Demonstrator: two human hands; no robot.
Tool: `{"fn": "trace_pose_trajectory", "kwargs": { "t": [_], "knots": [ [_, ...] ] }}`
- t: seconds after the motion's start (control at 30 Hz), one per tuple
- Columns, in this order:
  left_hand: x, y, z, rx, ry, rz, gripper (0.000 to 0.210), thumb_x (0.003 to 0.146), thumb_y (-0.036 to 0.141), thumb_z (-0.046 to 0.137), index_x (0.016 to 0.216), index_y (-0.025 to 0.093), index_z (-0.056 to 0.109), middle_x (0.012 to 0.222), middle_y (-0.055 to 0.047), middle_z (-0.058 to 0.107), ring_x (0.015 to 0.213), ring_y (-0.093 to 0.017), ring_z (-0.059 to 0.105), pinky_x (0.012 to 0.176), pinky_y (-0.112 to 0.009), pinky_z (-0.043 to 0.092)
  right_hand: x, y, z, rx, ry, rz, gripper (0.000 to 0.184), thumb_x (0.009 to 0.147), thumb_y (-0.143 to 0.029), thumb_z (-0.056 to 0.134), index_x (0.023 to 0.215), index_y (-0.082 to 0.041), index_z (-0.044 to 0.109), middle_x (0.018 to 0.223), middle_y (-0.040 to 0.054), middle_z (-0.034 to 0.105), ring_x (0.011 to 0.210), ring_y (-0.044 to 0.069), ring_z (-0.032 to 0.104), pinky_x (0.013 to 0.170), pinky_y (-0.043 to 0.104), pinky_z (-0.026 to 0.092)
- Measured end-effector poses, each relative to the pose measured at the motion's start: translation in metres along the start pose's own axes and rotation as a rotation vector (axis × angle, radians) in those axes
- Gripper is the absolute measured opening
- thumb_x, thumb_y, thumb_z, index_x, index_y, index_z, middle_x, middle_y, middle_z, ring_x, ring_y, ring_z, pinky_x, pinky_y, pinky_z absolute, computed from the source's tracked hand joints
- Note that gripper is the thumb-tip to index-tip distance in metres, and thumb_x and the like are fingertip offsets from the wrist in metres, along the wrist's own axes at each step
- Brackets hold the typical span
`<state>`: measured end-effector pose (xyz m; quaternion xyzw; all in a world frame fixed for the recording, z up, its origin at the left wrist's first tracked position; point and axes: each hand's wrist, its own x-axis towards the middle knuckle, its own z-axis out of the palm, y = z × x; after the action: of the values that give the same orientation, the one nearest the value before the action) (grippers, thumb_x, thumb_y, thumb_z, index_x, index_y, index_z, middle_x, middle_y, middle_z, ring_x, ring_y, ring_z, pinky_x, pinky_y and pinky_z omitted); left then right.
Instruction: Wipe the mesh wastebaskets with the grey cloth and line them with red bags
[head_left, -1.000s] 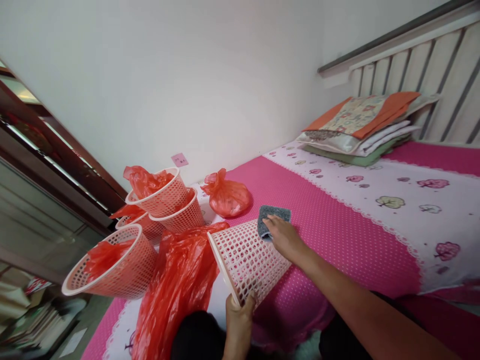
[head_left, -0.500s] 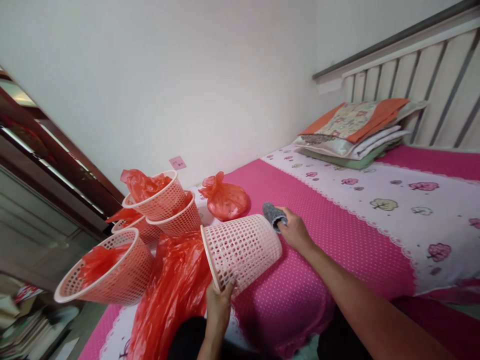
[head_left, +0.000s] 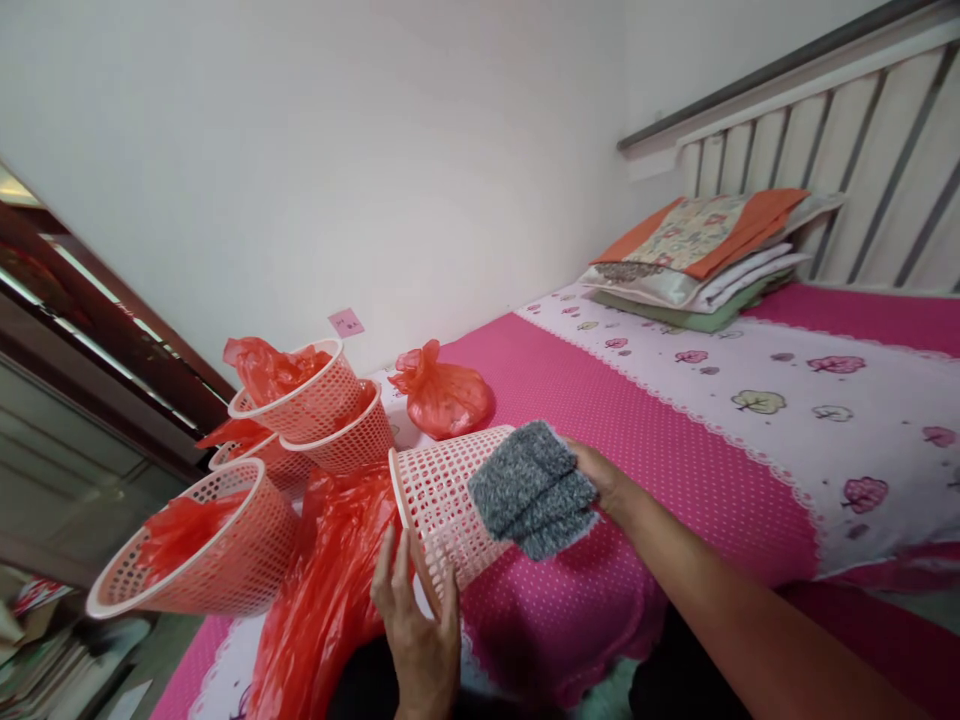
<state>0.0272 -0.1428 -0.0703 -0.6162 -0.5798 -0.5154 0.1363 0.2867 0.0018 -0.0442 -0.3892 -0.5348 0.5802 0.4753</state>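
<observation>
A pale pink plastic basket [head_left: 439, 490] lies on its side on the bed, its rim facing left. My left hand [head_left: 420, 630] is at the basket's near rim with fingers stretched and apart; whether they touch it I cannot tell. A folded grey cloth [head_left: 532, 490] hangs over the basket's base end, hiding part of it. My right hand [head_left: 600, 478] grips that cloth by its right edge, its fingers partly hidden behind it. Loose red plastic bags [head_left: 326, 570] spread to the left of the basket.
Several pink baskets with red bags inside, such as the front basket [head_left: 255, 545], stand at the left. A tied red bag [head_left: 448, 400] rests near the wall. Folded pillows [head_left: 697, 260] lie by the white headboard [head_left: 810, 150]. The bedspread [head_left: 637, 430] is pink and white.
My right hand has turned the grey cloth so its broad face shows, bringing it nearer, over the basket. My left hand has loosened from the rim and spread its fingers.
</observation>
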Motion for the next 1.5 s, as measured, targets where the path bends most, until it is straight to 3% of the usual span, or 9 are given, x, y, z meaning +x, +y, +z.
{"fn": "trace_pose_trajectory", "kwargs": {
  "t": [0.13, 0.33, 0.47, 0.67, 0.8, 1.07, 1.27, 1.4, 1.5],
  "knots": [
    [-0.007, 0.011, 0.004, -0.086, -0.234, 0.145, 0.086, 0.092, 0.017, 0.071, 0.166, 0.031, 0.031, 0.167, -0.015, 0.043, 0.154, -0.034, 0.043, 0.125, -0.055, 0.04, 0.0, 0.013, 0.016, 0.311, -0.25, 0.041, 0.038, 0.075, -0.056, 0.077, 0.085, -0.019, 0.075, 0.088, 0.0076, 0.079, 0.089, 0.026, 0.073, 0.094, 0.041, 0.055],
    [-0.018, 0.006, 0.016, -0.327, -0.465, 0.004, 0.079, 0.094, 0.014, 0.066, 0.165, 0.03, 0.035, 0.163, -0.014, 0.052, 0.152, -0.031, 0.047, 0.124, -0.054, 0.042, 0.0, 0.025, 0.023, 0.138, -0.491, 0.053, 0.036, 0.076, -0.051, 0.08, 0.089, -0.017, 0.08, 0.091, 0.0049, 0.079, 0.089, 0.025, 0.07, 0.095, 0.041, 0.052],
    [-0.016, 0.019, 0.01, -0.561, -0.526, -0.292, 0.071, 0.086, 0.025, 0.078, 0.154, 0.023, 0.056, 0.159, -0.015, 0.057, 0.151, -0.034, 0.049, 0.127, -0.052, 0.037, 0.0, 0.025, 0.022, 0.036, -0.599, 0.067, 0.047, 0.08, -0.062, 0.078, 0.091, -0.016, 0.08, 0.093, 0.0043, 0.078, 0.088, 0.023, 0.068, 0.096, 0.041, 0.052],
    [0.002, 0.055, -0.004, -0.892, -0.303, -1.066, 0.052, 0.089, 0.058, 0.074, 0.126, 0.023, 0.078, 0.141, -0.013, 0.072, 0.144, -0.036, 0.056, 0.124, -0.051, 0.041, -0.005, 0.014, 0.017, -0.011, -0.655, 0.069, 0.068, 0.084, -0.083, 0.065, 0.098, -0.019, 0.082, 0.096, 0.005, 0.079, 0.092, 0.022, 0.068, 0.1, 0.041, 0.05],
    [0.015, 0.074, -0.009, -1.251, -0.298, -1.234, 0.049, 0.085, 0.053, 0.081, 0.126, 0.027, 0.077, 0.14, -0.01, 0.073, 0.136, -0.033, 0.064, 0.119, -0.049, 0.047, -0.007, 0.009, 0.009, 0.06, -0.689, 0.053, 0.067, 0.082, -0.079, 0.071, 0.105, -0.017, 0.08, 0.1, 0.0066, 0.078, 0.095, 0.022, 0.069, 0.097, 0.038, 0.051],
    [0.016, 0.075, -0.014, -0.911, -0.28, -1.147, 0.057, 0.073, 0.05, 0.089, 0.12, 0.019, 0.08, 0.111, -0.013, 0.083, 0.112, -0.035, 0.076, 0.105, -0.05, 0.058, -0.008, 0.004, 0.012, 0.166, -0.875, -0.015, 0.074, 0.071, -0.067, 0.089, 0.123, -0.017, 0.074, 0.114, 0.0084, 0.075, 0.105, 0.023, 0.069, 0.096, 0.035, 0.051],
    [0.018, 0.069, -0.02, -0.644, -0.264, -0.696, 0.037, 0.075, 0.049, 0.087, 0.098, 0.019, 0.085, 0.111, -0.011, 0.083, 0.116, -0.034, 0.073, 0.107, -0.044, 0.057, -0.012, -0.001, 0.02, 0.149, -0.74, -0.055, 0.067, 0.069, -0.057, 0.094, 0.122, -0.02, 0.075, 0.114, 0.006, 0.075, 0.107, 0.022, 0.068, 0.097, 0.035, 0.052],
    [0.02, 0.071, -0.021, -0.651, -0.228, -0.782, 0.046, 0.073, 0.055, 0.087, 0.1, 0.018, 0.085, 0.102, -0.011, 0.084, 0.099, -0.033, 0.078, 0.092, -0.042, 0.063, -0.013, -0.001, 0.019, 0.135, -0.664, -0.135, 0.054, 0.088, -0.065, 0.075, 0.106, -0.015, 0.079, 0.109, 0.0105, 0.077, 0.101, 0.021, 0.07, 0.1, 0.039, 0.051],
    [0.02, 0.072, -0.02, -0.635, -0.21, -0.881, 0.054, 0.07, 0.062, 0.086, 0.098, 0.015, 0.085, 0.1, -0.013, 0.084, 0.098, -0.034, 0.078, 0.089, -0.041, 0.063, -0.017, -0.005, 0.022, 0.197, -0.709, -0.157, 0.064, 0.081, -0.067, 0.081, 0.119, -0.016, 0.075, 0.122, 0.0137, 0.076, 0.115, 0.025, 0.069, 0.106, 0.043, 0.049]
  ]
}}
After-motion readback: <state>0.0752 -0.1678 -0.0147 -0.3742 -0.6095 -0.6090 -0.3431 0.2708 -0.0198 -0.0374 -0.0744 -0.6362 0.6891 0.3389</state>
